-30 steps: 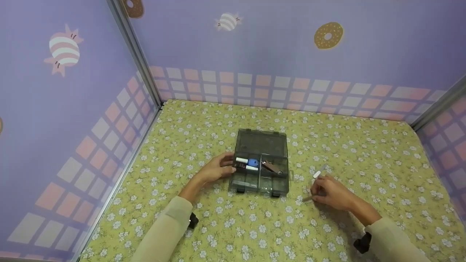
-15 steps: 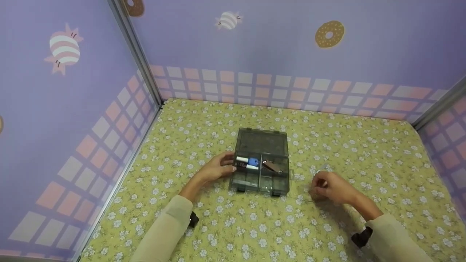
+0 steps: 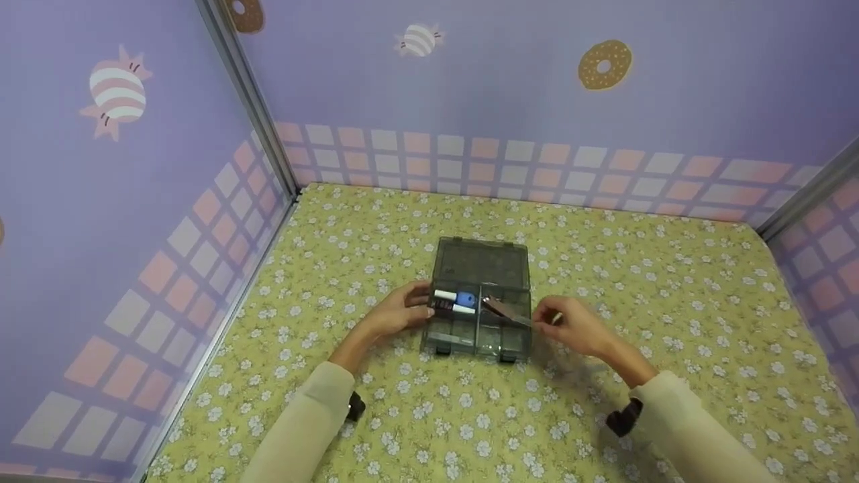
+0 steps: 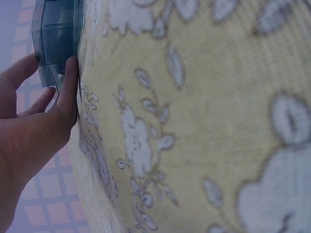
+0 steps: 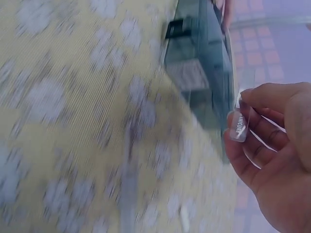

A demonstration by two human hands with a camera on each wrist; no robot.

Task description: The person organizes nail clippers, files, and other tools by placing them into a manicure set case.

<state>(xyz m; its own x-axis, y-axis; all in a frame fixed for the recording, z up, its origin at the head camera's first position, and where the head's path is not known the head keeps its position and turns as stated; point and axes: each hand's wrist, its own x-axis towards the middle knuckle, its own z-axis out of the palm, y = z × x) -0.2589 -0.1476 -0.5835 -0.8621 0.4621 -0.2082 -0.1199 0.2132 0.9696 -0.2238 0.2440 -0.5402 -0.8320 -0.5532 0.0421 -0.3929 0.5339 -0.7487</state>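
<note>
A grey see-through compartment box (image 3: pixel 456 339) stands on the cloth, its lid (image 3: pixel 482 263) swung back. My left hand (image 3: pixel 397 312) touches its left side with fairly straight fingers, as the left wrist view also shows. Inside lie two small white-capped bottles (image 3: pixel 445 294), a blue item (image 3: pixel 466 300) and what looks like a nail clipper (image 3: pixel 493 306). At the right wall, my right hand (image 3: pixel 578 327) pinches a thin clear strip (image 5: pixel 239 127) lettered MANICURE. Its far end reaches over the right compartment in the head view.
A flowered yellow cloth (image 3: pixel 436 416) covers the table. Purple patterned walls (image 3: pixel 470 80) rise behind and at both sides. In the right wrist view, a blurred pale strip (image 5: pixel 128 199) and a small white thing (image 5: pixel 184 218) lie on the cloth.
My right hand has picked up the clear strip from the cloth at right and moved left and away from me, to the box's right edge. The left hand has stayed at the box.
</note>
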